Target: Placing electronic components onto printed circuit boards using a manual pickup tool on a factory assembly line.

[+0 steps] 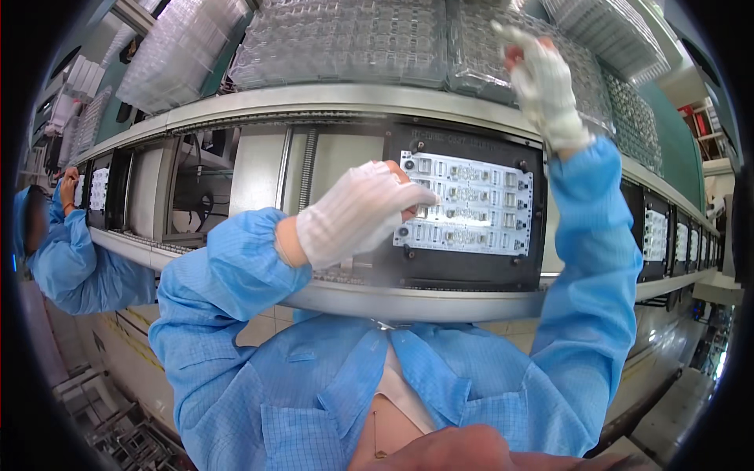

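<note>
A white printed circuit board (463,235) with rows of small components lies on a black fixture plate (471,271) in front of me. My left hand (353,210), in a white glove with some bare fingertips, is over the board's left part. Its thumb and index finger are drawn together close to the board's surface, and whatever they hold is too small to make out. Raised at the upper right, my right hand (546,90) is gloved the same way and slightly blurred. Its index finger stretches over clear plastic trays (479,74), with nothing visible in the grasp.
Stacked clear trays (338,47) line the back beyond a metal rail (314,98). More boards on black plates (656,235) sit along the line to the right. At the far left, a co-worker in a blue sleeve (78,251) has a hand near another board (99,188).
</note>
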Demonstrator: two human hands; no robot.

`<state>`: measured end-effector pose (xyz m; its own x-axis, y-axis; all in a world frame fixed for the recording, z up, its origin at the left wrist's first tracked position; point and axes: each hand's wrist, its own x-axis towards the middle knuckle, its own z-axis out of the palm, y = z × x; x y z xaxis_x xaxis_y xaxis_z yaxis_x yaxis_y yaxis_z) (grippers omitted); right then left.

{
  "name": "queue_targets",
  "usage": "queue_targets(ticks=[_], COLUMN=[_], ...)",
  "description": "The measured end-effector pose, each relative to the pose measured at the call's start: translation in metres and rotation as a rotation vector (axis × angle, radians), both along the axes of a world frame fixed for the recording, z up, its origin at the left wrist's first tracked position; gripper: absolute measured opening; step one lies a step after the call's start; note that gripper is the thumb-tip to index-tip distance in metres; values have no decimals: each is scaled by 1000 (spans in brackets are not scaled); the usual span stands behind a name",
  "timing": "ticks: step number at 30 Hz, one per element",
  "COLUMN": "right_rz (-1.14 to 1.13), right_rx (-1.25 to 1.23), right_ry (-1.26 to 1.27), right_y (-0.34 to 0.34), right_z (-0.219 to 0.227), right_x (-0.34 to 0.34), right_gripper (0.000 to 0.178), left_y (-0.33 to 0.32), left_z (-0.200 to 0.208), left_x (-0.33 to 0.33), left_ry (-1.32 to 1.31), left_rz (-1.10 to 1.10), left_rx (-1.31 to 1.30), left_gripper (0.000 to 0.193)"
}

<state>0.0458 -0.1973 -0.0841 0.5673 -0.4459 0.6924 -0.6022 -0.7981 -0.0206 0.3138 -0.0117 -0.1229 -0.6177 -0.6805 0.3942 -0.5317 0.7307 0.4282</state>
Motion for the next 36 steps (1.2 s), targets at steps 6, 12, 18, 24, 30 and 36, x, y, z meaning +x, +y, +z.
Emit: queue_targets(ticks=[6,12,18,24,30,36], right_rz=[-191,-442,-421,-232,-188,-208], right_rx=[130,471,650,591,670,649], right_ry=[-142,-608,-863,-799,-761,-715], right_y=[112,136,126,116,112,112], right_z=[-58,-98,-105,-93,-91,-96], right_x=[-64,-79,-77,-59,-51,-54], right_gripper=[48,42,42,33,34,33], left_y=[24,34,30,33,37,30], left_z=[-16,-13,-2,10,1,17], left_x=[-25,-40,-47,-37,-25,-38], left_ry=[-36,-310,-554,-305,-245,-472], left_rz=[-43,-12,13,129,203,83], left_rx=[-5,-38,35,94,99,11], left_gripper=[25,28,29,36,39,45])
